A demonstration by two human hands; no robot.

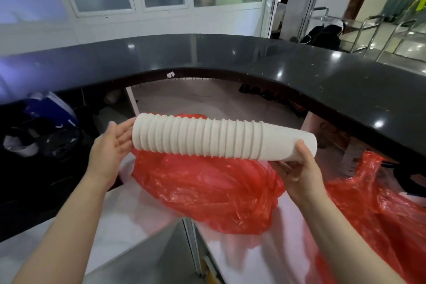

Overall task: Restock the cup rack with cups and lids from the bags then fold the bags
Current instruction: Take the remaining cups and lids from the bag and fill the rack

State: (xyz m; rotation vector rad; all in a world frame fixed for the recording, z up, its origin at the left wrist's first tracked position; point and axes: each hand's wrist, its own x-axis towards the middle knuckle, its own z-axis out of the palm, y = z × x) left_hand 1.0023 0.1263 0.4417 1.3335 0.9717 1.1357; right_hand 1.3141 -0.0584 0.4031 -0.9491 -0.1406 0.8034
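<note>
Between your two hands, held level above the red bag (207, 193), is the stack of white cups (207, 137), lying sideways with its rim end to your left and its closed end to your right. Your left hand (110, 147) has straight, spread fingers pressed flat against the rim end; your right hand (299, 170) cups the closed end from below, thumb curled over the top. You look to be at the step of carrying cups out of the bag, with restocking not yet done. The rack itself is not in view, so your next move calls for turning to find it and keeping end pressure even so the stack does not bow or slide apart. By count: one stack, roughly twenty cups by the rims, and two red bags, the second (378, 193) lying to your right on the white table (129, 219). No lids are visible.
</note>
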